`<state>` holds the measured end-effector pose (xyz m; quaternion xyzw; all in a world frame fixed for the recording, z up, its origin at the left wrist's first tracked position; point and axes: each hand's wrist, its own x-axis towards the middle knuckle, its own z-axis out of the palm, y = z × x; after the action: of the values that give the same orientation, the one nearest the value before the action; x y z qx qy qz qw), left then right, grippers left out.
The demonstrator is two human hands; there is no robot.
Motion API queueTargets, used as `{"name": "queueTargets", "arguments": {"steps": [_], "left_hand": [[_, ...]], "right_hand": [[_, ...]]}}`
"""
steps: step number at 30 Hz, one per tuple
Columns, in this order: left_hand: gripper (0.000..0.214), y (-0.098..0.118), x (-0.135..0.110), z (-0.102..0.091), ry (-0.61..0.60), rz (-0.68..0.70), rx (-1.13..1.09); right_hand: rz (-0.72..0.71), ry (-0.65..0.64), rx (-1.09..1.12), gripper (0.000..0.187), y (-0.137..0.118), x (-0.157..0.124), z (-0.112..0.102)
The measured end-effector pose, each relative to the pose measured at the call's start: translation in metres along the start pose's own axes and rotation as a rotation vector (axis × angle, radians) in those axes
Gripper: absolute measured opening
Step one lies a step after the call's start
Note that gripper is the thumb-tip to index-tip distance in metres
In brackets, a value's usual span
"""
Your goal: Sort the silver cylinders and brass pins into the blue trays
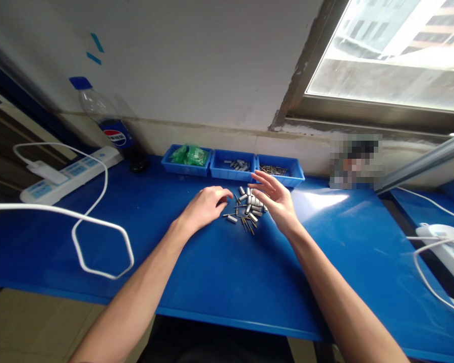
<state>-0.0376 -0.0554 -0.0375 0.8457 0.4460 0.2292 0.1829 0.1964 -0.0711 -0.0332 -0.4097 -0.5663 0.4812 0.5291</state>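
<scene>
A small pile of silver metal cylinders (253, 217) and thin pins (248, 226), some with brass-coloured parts, lies on the blue table between my hands. Just left of the pile, my left hand (206, 205) rests low over the table, fingers bent with a gap between thumb and forefinger; I see nothing in it. On the other side, my right hand (278, 200) has its fingers spread and partly covers the right edge of the pile. Whether its fingertips touch any cylinder is unclear.
Behind the pile stand a blue bin (185, 169) with green plastic bags, a second bin (232, 174) with grey metal pieces and a third bin (298, 177) with pins. At left are a cola bottle (115, 132), a power strip (38, 192) and a looping white cable (75, 237).
</scene>
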Motion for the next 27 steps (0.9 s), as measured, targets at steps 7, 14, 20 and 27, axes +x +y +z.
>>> {"name": "queueTargets", "arguments": {"steps": [7,14,20,27], "left_hand": [[0.02,-0.004,-0.001,-0.002,0.075,-0.026,0.073],[0.022,-0.007,0.0,-0.002,0.02,-0.052,0.061],[0.024,0.001,0.002,0.002,0.086,-0.043,-0.046],[0.018,0.025,0.006,0.002,0.31,-0.036,-0.409]], "right_hand": [[0.021,0.024,-0.057,0.04,0.005,0.001,-0.001],[0.022,0.011,-0.036,0.034,0.006,0.001,-0.002],[0.037,0.0,-0.046,0.036,0.005,0.001,-0.002],[0.122,-0.044,-0.028,0.037,0.002,-0.001,-0.001]]}}
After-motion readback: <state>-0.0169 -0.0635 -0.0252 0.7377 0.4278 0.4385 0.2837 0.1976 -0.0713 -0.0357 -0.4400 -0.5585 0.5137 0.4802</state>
